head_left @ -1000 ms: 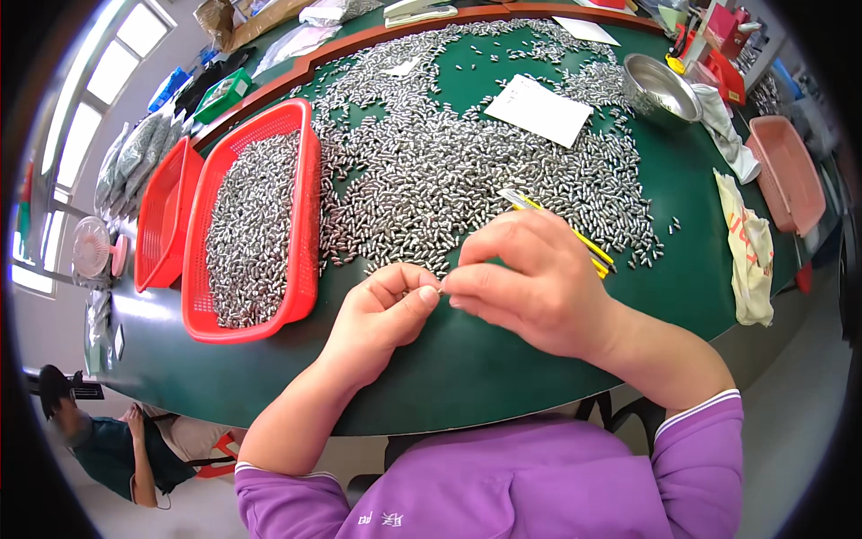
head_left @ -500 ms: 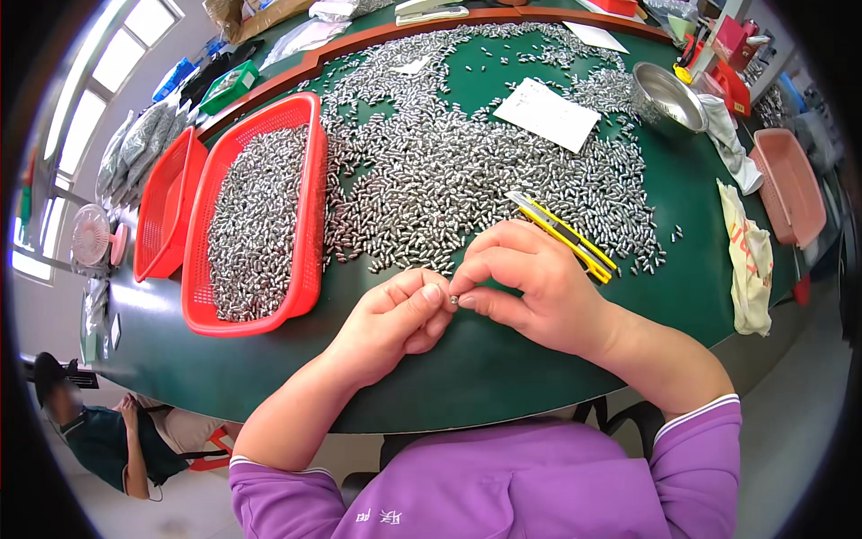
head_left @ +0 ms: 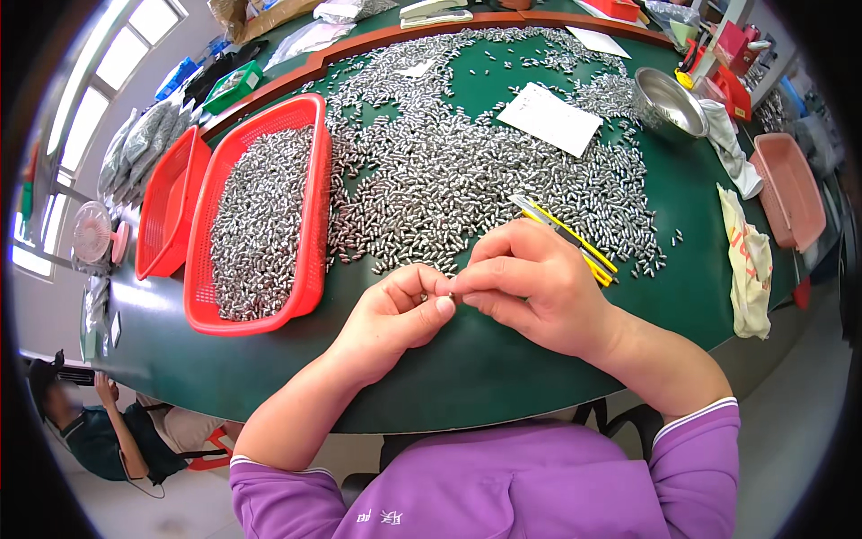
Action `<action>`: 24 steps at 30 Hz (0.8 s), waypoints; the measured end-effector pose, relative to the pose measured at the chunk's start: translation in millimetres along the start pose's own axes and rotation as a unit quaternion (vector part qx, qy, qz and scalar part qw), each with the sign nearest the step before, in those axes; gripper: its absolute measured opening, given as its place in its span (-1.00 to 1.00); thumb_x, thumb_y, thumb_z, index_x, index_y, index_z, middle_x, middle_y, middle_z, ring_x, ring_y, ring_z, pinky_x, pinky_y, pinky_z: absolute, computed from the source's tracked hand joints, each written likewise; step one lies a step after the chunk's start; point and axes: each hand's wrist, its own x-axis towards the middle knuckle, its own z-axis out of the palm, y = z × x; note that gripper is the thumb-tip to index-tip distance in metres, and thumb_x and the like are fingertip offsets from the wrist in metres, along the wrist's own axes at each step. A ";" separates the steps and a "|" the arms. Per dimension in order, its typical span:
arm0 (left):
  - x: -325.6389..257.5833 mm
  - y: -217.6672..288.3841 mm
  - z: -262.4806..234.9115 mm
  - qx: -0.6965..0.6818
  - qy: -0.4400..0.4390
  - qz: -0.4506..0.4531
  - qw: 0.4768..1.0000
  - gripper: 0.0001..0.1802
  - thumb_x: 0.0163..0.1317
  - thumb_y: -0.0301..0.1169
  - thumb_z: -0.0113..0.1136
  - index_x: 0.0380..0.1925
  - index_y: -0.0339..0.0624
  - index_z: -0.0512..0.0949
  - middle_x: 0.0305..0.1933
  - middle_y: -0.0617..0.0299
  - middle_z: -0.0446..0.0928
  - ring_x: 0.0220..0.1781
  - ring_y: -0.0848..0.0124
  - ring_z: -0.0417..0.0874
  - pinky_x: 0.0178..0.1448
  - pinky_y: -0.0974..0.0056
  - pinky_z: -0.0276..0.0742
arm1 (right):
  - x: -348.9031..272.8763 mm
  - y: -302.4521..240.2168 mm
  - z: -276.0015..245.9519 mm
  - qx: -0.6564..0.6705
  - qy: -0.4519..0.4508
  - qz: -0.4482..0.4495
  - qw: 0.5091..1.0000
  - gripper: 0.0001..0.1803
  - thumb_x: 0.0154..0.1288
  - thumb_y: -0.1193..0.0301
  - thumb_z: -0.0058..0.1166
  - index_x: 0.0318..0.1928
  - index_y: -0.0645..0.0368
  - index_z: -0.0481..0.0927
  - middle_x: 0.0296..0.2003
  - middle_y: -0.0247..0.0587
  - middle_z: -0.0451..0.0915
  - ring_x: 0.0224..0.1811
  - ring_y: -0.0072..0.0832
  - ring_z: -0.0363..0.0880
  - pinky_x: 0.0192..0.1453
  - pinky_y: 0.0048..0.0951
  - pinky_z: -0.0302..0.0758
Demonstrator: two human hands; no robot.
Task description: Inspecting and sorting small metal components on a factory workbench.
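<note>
Above the near part of the table my left hand (head_left: pixel 392 314) and my right hand (head_left: pixel 536 280) meet, fingertips pinched together. Between them a small metal part (head_left: pixel 452 295) shows only as a dark, shiny speck, mostly covered by fingers. Beyond my hands spreads a wide layer of small silvery, bullet-shaped metal pieces (head_left: pixel 431 193). Close behind my right hand lies a yellow box cutter (head_left: pixel 584 244) with its blade end pointing away to the left. To the left of my hands, a red plastic basket (head_left: pixel 321 180) holds a heap of the same pieces.
Another red basket (head_left: pixel 162 211) stands farther left. White paper (head_left: pixel 549 119) lies on the pieces; a metal bowl (head_left: pixel 669 101) is at the far right. Cloths (head_left: pixel 747 260) and a pink basket (head_left: pixel 790 190) line the right edge. A seated person (head_left: pixel 108 427) is at lower left.
My fingertips have shifted around the small part, with my left thumb lower and the part less exposed. The seated person at lower left has raised a hand.
</note>
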 end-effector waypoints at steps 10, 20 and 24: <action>0.3 -0.4 0.5 0.016 0.022 -0.005 1.000 -0.87 0.39 -0.41 0.13 -0.16 -0.21 0.50 -0.44 0.47 0.39 -0.50 0.70 0.24 -0.45 0.54 0.11 | 0.0 1.0 -4.7 -0.127 0.003 -0.059 0.990 -0.77 0.01 0.47 0.33 -0.24 0.03 0.71 -0.32 -0.38 0.54 -0.35 -0.40 0.55 -0.31 -0.34 0.47; 4.7 -0.7 -3.7 -0.095 0.052 0.073 0.991 -0.76 0.39 -0.37 -0.15 -0.08 -0.26 0.41 -0.32 0.24 0.43 -0.55 0.57 0.20 -0.43 0.45 0.15 | -9.2 16.0 8.4 -0.225 -0.085 -0.024 0.970 -0.77 0.09 0.41 0.19 -0.18 -0.05 0.69 -0.18 -0.37 0.51 -0.05 -0.33 0.50 0.04 -0.22 0.43; 3.0 -0.9 -5.9 -0.090 0.053 0.063 0.992 -0.75 0.39 -0.36 -0.16 -0.06 -0.26 0.39 -0.26 0.20 0.44 -0.53 0.55 0.22 -0.40 0.45 0.17 | -6.0 13.7 6.3 -0.215 -0.103 -0.018 0.971 -0.79 0.05 0.40 0.23 -0.23 -0.04 0.68 -0.21 -0.36 0.50 -0.08 -0.32 0.50 0.00 -0.24 0.43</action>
